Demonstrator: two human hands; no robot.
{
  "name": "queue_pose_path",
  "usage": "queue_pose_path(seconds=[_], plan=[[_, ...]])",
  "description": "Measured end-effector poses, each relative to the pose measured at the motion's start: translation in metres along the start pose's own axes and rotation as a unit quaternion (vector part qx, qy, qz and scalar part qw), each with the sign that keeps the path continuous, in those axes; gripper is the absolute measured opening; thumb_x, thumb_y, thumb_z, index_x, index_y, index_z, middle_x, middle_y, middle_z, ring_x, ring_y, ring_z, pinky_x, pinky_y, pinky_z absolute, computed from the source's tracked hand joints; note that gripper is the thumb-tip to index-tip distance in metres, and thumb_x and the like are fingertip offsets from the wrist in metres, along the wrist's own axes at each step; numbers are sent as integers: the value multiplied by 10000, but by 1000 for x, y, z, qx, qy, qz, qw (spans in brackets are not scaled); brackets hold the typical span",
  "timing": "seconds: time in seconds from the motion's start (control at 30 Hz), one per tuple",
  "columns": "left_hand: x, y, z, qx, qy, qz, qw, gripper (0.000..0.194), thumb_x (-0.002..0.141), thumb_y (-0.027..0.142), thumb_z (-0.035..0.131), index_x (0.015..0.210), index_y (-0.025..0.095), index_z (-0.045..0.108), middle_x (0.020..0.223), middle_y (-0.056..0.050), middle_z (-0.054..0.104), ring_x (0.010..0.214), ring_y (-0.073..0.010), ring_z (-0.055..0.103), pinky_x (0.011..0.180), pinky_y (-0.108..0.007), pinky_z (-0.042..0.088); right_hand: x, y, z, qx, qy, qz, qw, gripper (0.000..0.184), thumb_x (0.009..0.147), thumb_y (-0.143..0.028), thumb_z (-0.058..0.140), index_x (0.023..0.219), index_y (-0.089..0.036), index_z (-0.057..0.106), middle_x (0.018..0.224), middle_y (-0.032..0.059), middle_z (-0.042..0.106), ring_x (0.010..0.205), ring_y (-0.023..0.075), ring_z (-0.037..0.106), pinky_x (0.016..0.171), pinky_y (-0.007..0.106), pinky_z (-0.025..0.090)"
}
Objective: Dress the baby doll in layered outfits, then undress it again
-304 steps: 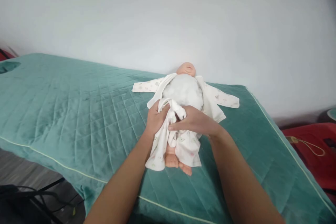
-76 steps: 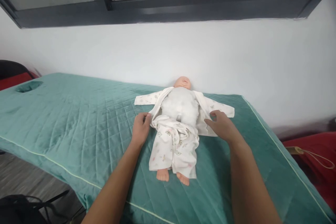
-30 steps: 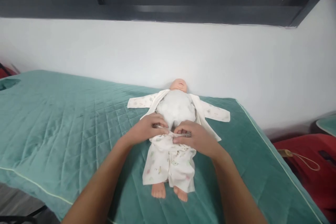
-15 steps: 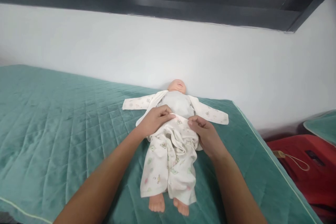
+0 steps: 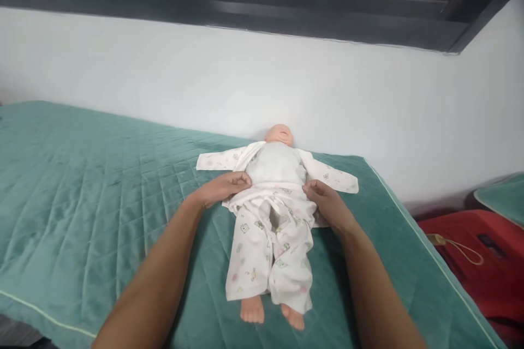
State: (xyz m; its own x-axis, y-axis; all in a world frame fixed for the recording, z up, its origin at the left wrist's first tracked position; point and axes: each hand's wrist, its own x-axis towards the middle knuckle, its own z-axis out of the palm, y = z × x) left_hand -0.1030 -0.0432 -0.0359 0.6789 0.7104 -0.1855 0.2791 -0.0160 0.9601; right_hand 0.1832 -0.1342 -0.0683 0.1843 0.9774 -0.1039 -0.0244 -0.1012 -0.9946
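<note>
Baby doll [image 5: 275, 166] with pink head and soft white torso, face-up on green quilted bed cover [image 5: 123, 196].
Contents: torso within open white printed jacket [image 5: 333, 177]; legs within white printed trousers [image 5: 249, 253], feet [image 5: 252, 310] protruding. Left hand [image 5: 227, 185], right hand [image 5: 327, 202]: each pinching the waistband at one side.

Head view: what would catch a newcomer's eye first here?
Most likely the doll, on its back mid-bed in white printed trousers and an open jacket, with the left hand and right hand at its waistband. Next, the bright red object beyond the green bed's right edge.
</note>
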Motion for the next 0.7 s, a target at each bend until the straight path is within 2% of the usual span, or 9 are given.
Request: queue_pose_path(seconds=[0.1, 0.2, 0.27, 0.37, 0.47, 0.57, 0.63, 0.7], plan=[[-6, 3, -8, 20, -60, 16, 998, 317, 818, 474, 634, 942, 186, 583, 703, 34, 461, 581, -83, 349, 511, -198, 272, -4, -5, -8, -88, -50, -25, 995, 342, 740, -503, 716, 827, -211, 560, 621, -63, 476, 561, 99, 396, 536, 229, 313], [-7, 3, -10, 2, -114, 38, 993, 268, 782, 362, 670, 951, 184, 561, 752, 31, 480, 633, -87, 380, 576, -201, 316, -7, -7, -10, -112, -95, -42, 988, 303, 766, -458, 681, 871, -217, 529, 691, -50, 511, 614, 109, 423, 570, 232, 333], [-6, 3, -10, -3, -121, 48, 992, 262, 732, 285, 685, 938, 183, 559, 772, 29, 487, 664, -94, 399, 609, -207, 340, -7, -7, -10, -116, -111, -46, 986, 270, 769, -417, 665, 862, -216, 511, 729, -41, 527, 642, 114, 440, 590, 236, 344], [-4, 2, -8, 28, -71, 48, 996, 183, 713, 251, 648, 863, 177, 573, 767, 20, 512, 659, -100, 411, 598, -214, 337, -7, -3, -9, -121, -118, -46, 985, 223, 747, -344, 649, 840, -212, 495, 746, -36, 544, 665, 120, 467, 609, 245, 353], [2, -2, -4, 56, -2, 33, 998, 145, 726, 290, 618, 796, 169, 576, 761, 5, 557, 644, -106, 443, 567, -216, 327, -5, -1, -6, -158, -110, -49, 980, 206, 714, -300, 642, 819, -210, 490, 737, -33, 564, 668, 128, 478, 611, 255, 356], [11, -12, 2, 40, 109, 24, 993, 198, 718, 348, 625, 778, 173, 555, 739, 11, 553, 636, -109, 458, 564, -213, 330, -1, 0, -2, -238, -41, -37, 970, 171, 722, -310, 610, 770, -212, 478, 651, -51, 522, 621, 125, 445, 586, 255, 333], [15, -19, 7, 18, 181, 20, 983, 221, 728, 380, 609, 790, 179, 539, 730, 19, 542, 637, -110, 459, 570, -211, 336, 2, 0, 0, -303, 16, -21, 953, 149, 735, -323, 582, 752, -211, 486, 625, -50, 517, 614, 129, 445, 583, 258, 327], [17, -22, 10, -7, 196, 21, 980, 222, 743, 388, 580, 817, 186, 523, 730, 24, 542, 632, -110, 457, 567, -210, 338, 5, 2, 1, -364, 51, -23, 930, 135, 740, -332, 569, 750, -207, 517, 639, -35, 554, 632, 142, 469, 589, 264, 334]])
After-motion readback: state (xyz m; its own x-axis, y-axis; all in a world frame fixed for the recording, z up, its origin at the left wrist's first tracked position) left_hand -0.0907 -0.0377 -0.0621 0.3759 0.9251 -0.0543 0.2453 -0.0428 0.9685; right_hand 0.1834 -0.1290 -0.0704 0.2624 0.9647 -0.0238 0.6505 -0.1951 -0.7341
